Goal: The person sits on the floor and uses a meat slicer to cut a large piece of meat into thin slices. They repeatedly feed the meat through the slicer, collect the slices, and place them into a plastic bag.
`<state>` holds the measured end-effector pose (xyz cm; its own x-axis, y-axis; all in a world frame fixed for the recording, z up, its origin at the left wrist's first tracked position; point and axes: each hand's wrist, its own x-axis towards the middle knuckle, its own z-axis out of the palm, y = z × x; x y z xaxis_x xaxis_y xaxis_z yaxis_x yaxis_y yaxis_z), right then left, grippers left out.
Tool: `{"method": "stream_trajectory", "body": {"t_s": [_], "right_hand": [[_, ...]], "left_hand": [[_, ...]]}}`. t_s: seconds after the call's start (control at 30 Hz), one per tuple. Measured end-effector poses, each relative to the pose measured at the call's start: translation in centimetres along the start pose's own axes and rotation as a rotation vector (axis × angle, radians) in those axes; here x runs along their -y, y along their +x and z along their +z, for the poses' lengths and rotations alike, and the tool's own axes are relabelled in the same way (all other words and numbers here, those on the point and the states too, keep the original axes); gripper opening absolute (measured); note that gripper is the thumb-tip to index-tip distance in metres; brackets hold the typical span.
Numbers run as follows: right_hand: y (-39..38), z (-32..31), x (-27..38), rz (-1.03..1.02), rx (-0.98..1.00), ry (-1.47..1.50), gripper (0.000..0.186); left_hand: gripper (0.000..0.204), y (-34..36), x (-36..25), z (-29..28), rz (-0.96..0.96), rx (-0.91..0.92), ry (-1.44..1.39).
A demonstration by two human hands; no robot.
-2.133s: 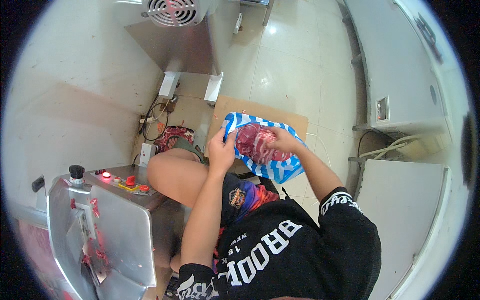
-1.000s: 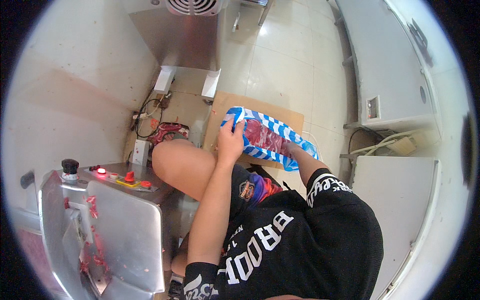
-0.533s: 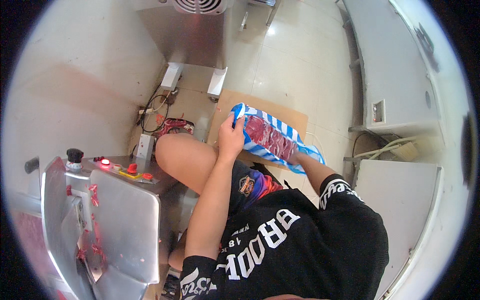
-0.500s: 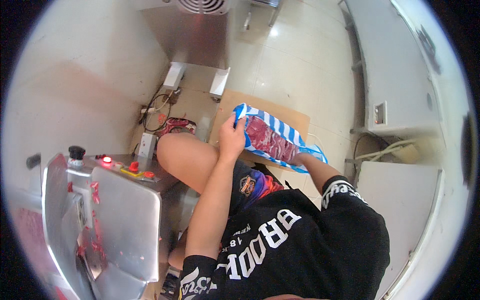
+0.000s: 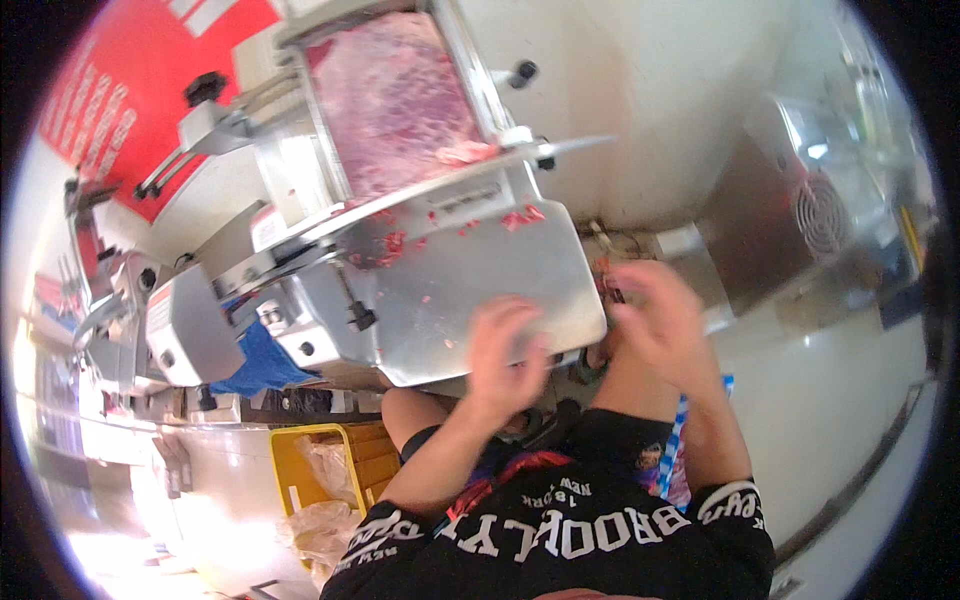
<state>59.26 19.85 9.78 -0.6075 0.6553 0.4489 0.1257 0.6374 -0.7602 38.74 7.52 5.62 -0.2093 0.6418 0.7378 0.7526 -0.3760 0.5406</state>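
Above or just in front of the near edge of a smooth, silvery metal slicer tray [image 5: 440, 295], the bare left hand [image 5: 503, 355] hangs blurred, fingers loosely bent, its grip released around nothing visible; whether it touches the metal, I cannot tell. Just beyond the tray's right edge, the bare right hand [image 5: 660, 322], also blurred, has slack, curved fingers and likewise grasps nothing visible. Behind the tray, 1 broad slab of marbled pink-red meat [image 5: 395, 100] lies within the slicer's metal frame, well apart from the 2 hands. Small red meat scraps [image 5: 524, 216] dot the tray's far part. Beside the right forearm shows a partly hidden blue-and-white striped plastic bag [image 5: 679, 432]. At left stands 1 yellow plastic crate [image 5: 375, 460].
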Motion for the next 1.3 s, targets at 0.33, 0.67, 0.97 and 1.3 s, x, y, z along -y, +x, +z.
{"method": "stream_trajectory", "body": {"t_s": [0.33,0.67,0.97,1.3], "right_hand": [[19.6,27.5,1.1,0.911,0.34,1.083,0.032],[19.9,34.3,-0.4,0.845,0.4,0.807,0.034],[18.3,35.9,-1.0,0.7,0.498,0.581,0.036],[18.2,31.7,-3.5,0.307,0.563,0.13,0.038]], "left_hand": [[0.044,-3.0,9.2,-8.3,-0.365,-0.186,0.39],[0.04,-2.3,8.8,-10.5,-0.432,-0.154,0.223],[0.031,-1.4,8.7,-10.5,-0.442,-0.191,0.228],[0.031,-3.1,10.4,-9.9,-0.442,-0.184,0.158]]}}
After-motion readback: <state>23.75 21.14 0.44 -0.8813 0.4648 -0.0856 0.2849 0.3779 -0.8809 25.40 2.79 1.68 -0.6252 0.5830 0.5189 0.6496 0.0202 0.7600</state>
